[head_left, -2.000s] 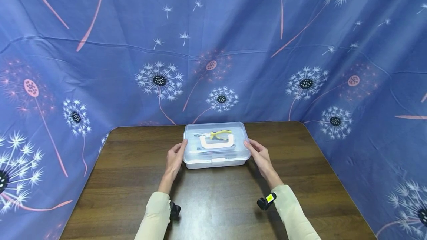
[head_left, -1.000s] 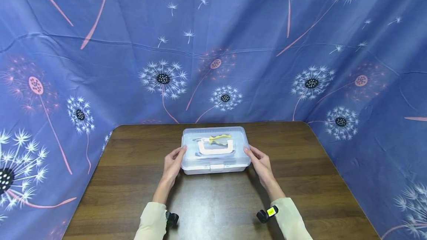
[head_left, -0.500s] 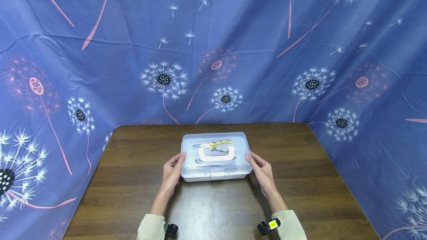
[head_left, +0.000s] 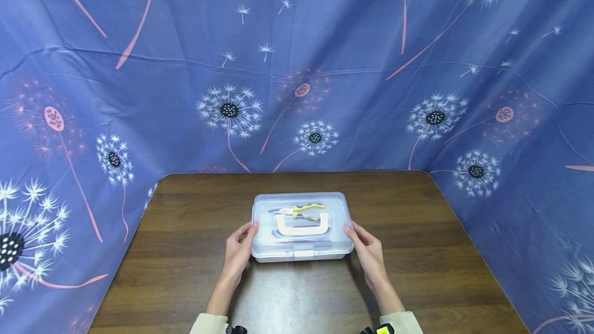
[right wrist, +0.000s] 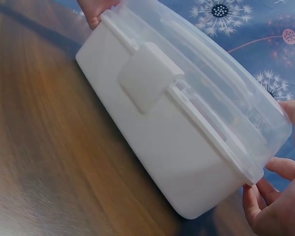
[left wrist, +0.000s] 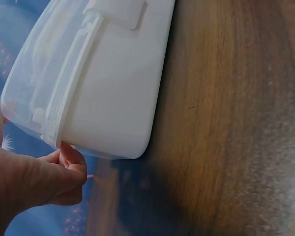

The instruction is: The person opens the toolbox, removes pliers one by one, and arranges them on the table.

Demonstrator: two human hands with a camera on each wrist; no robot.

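Note:
A white plastic storage box [head_left: 266, 245] with a clear lid stands on the table, its lid on. Through the lid show long-nose pliers [head_left: 303, 207] with yellow and black handles. On the lid is a white carrying handle [head_left: 303, 231], and a white latch [right wrist: 150, 78] is at the front. My left hand [head_left: 236, 254] grips the box's left side, thumb at the lid's edge and fingers beneath the rim, as the left wrist view shows. My right hand [head_left: 369, 257] grips the right side in the same way. Other contents are unclear.
The brown wooden table [head_left: 185, 251] extends on both sides of the box and toward me. Behind it and along the sides hangs a blue cloth [head_left: 362, 117] with a dandelion print.
The box has come from near the table's far edge toward me, with both hands gripping its sides throughout. My forearms have drawn back with it.

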